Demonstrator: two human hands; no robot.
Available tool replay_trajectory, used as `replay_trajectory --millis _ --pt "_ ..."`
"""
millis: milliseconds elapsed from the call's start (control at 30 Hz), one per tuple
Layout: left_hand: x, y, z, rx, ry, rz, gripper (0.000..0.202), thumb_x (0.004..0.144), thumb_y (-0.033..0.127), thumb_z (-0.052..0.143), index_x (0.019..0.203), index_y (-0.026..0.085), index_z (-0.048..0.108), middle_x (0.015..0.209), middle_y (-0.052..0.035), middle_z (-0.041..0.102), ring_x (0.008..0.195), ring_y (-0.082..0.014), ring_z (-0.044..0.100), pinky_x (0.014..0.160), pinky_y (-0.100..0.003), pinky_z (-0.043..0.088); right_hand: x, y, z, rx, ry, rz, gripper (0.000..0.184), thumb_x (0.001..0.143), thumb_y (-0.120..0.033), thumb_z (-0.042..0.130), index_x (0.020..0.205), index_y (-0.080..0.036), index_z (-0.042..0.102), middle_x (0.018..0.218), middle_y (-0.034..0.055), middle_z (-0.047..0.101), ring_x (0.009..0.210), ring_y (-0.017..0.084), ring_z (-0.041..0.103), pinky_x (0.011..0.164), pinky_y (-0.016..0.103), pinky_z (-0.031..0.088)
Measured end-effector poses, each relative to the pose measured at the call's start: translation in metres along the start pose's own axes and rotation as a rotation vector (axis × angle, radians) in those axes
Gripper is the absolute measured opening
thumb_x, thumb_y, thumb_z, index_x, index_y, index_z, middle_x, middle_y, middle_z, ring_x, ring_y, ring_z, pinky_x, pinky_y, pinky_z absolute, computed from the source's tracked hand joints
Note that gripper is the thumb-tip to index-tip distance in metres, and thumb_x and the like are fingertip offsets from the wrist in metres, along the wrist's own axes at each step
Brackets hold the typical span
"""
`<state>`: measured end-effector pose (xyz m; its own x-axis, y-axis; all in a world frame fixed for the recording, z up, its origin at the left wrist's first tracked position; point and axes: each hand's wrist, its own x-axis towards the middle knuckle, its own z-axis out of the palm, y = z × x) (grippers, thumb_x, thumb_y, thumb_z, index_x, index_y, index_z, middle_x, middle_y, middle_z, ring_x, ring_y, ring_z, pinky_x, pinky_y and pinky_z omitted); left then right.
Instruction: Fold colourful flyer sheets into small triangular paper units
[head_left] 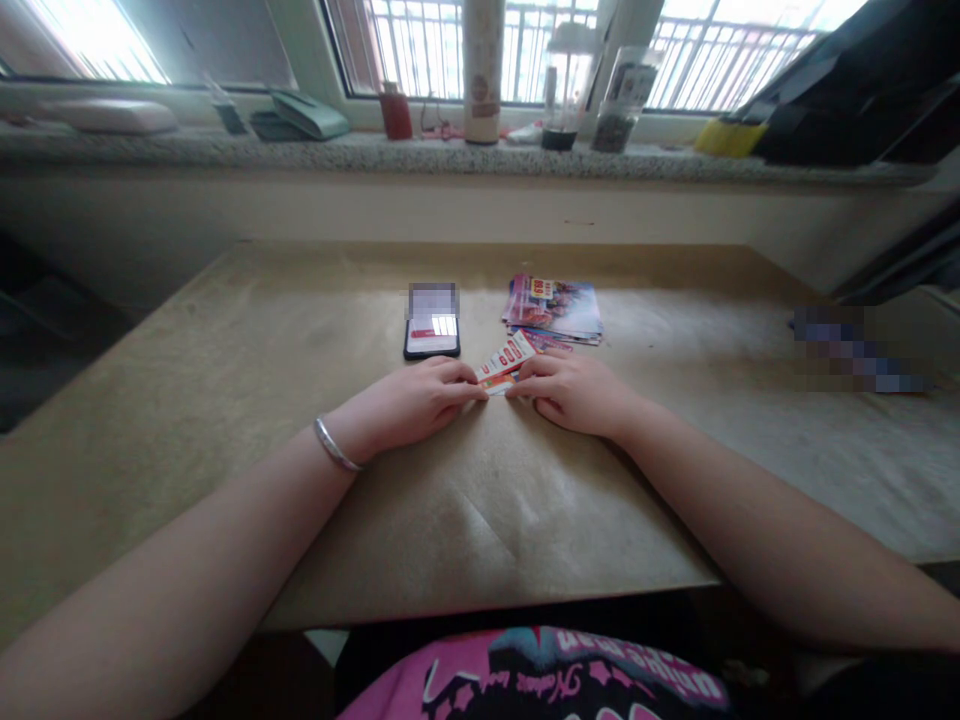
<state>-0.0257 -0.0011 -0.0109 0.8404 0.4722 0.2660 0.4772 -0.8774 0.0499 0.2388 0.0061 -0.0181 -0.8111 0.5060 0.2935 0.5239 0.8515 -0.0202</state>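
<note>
My left hand and my right hand meet at the middle of a table covered in brown paper. Both have their fingers curled and pinch a small folded red-and-white leaflet from either side, pressing it against the paper. A silver bangle circles my left wrist. Just beyond my right hand lies a small stack of colourful leaflets. A black phone with its screen lit lies flat beyond my left hand.
A stone window sill behind the table holds a tall canister, a red cup, jars and a teal case. A blurred object lies at the table's right. Dark equipment stands at the far right.
</note>
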Motion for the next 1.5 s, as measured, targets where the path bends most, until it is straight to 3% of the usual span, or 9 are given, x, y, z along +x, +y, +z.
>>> replay_trajectory --millis 400,667,967,1200,1500 --pt "-0.004 -0.002 -0.01 -0.022 -0.045 -0.042 0.031 0.091 0.015 0.042 0.105 0.019 0.07 0.104 -0.0089 0.066 0.094 -0.0172 0.061 0.085 -0.031 0.052 -0.001 0.002 0.002 0.036 0.026 -0.014 0.032 0.084 -0.014 0.049 0.106 -0.024 0.071 0.101 0.0077 0.066 0.092 0.02 0.055 0.082 0.034 0.043" --pt "-0.008 -0.005 -0.016 -0.009 -0.109 -0.086 0.033 0.084 0.009 0.047 0.104 0.022 0.07 0.109 -0.0049 0.067 0.096 -0.0174 0.063 0.088 -0.032 0.051 -0.002 0.003 0.002 0.031 0.01 -0.006 0.033 0.083 -0.014 0.05 0.107 -0.024 0.071 0.103 0.0067 0.067 0.094 0.02 0.056 0.085 0.034 0.043" --pt "-0.014 -0.012 -0.019 0.012 -0.136 -0.116 0.03 0.085 0.014 0.047 0.097 0.024 0.073 0.104 -0.002 0.07 0.091 -0.015 0.064 0.085 -0.027 0.05 -0.004 0.003 0.001 0.059 0.022 0.013 0.034 0.082 -0.013 0.049 0.104 -0.024 0.072 0.105 0.0063 0.067 0.094 0.02 0.059 0.085 0.035 0.045" --pt "-0.014 -0.011 -0.019 0.019 -0.134 -0.126 0.032 0.084 0.014 0.046 0.098 0.025 0.073 0.106 -0.0012 0.07 0.092 -0.0163 0.065 0.086 -0.03 0.051 -0.005 0.003 -0.001 0.007 -0.016 -0.011 0.032 0.085 -0.014 0.047 0.105 -0.022 0.07 0.107 0.0076 0.067 0.097 0.021 0.058 0.087 0.036 0.046" --pt "-0.016 -0.011 -0.019 0.014 -0.111 -0.129 0.03 0.083 0.016 0.047 0.092 0.024 0.074 0.103 0.0 0.072 0.09 -0.0156 0.066 0.084 -0.029 0.051 -0.01 0.006 -0.01 -0.013 -0.013 0.028 0.021 0.085 -0.017 0.049 0.089 -0.02 0.069 0.1 0.0068 0.068 0.09 0.02 0.061 0.081 0.033 0.047"
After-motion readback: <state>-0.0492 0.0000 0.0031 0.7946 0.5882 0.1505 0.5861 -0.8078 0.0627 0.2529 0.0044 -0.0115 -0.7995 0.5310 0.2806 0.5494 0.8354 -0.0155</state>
